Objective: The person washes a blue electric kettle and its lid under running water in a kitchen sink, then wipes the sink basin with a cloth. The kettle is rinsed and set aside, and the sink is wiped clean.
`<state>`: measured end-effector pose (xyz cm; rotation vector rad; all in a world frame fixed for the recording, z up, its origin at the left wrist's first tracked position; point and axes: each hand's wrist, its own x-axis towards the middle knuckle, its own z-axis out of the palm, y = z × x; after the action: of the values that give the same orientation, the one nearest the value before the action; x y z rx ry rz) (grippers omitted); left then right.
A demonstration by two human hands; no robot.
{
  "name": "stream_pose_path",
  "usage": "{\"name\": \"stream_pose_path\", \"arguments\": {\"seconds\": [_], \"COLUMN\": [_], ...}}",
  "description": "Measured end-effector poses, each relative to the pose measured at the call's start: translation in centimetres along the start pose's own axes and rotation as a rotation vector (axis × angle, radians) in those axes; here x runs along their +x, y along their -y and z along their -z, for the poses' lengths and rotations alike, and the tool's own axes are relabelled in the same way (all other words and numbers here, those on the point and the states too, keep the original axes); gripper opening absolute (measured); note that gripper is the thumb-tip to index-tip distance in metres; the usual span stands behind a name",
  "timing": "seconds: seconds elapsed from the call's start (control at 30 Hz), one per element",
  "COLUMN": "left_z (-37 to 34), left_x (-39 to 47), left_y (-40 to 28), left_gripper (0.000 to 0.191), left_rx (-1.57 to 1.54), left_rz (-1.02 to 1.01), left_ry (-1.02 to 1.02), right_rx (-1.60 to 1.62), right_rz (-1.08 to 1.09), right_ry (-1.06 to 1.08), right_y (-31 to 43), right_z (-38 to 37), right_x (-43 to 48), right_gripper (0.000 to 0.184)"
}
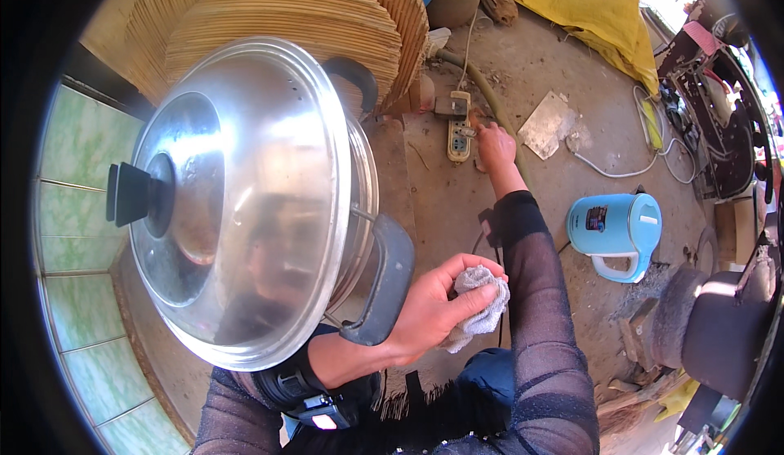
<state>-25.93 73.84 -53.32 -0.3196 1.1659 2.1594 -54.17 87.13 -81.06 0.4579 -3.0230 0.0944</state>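
Observation:
My left hand (438,308) is closed around a crumpled grey-white cloth (481,308), just right of the black side handle of a large steel pot with a domed lid (275,210). Farther off, my right hand (495,147) reaches down to a power strip (459,145) on the floor, its fingers at a plug in the strip. Whether the fingers grip that plug is hard to tell. A black adapter (451,107) sits at the strip's upper end. To the right of my right forearm stands a light-blue electric kettle (603,228) with a white handle.
Green tiles (82,314) line the left side. Behind the pot is a round mat of stalks (288,20). A hose (484,84) and a yellow sack (588,14) lie on the floor beyond the strip. A clay jar (454,1) stands at the top.

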Motion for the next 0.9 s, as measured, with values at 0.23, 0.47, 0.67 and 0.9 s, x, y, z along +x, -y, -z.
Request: {"name": "stream_pose_path", "arguments": {"seconds": [0.23, 0.47, 0.67, 0.9], "left_z": [0.2, 0.5, 0.5, 0.5], "left_x": [0.6, 1.3, 1.7, 1.4], "left_y": [0.3, 0.3, 0.1, -0.1], "left_gripper": [0.025, 0.025, 0.025, 0.025], "left_rx": [-0.033, -0.128, -0.110, -0.110], "left_rz": [0.017, 0.031, -0.018, 0.002], "left_ry": [-0.046, -0.113, -0.129, -0.126], "right_rx": [-0.162, -0.096, -0.054, -0.006], "right_rz": [0.272, 0.210, 0.154, 0.165], "right_ry": [0.072, 0.141, 0.173, 0.156], "right_y": [2.3, 2.8, 2.6, 1.2], "right_z": [0.8, 2.3, 2.4, 1.7], "right_x": [2.1, 3.4, 4.6, 4.6], "right_gripper": [0.022, 0.021, 0.025, 0.024]}}
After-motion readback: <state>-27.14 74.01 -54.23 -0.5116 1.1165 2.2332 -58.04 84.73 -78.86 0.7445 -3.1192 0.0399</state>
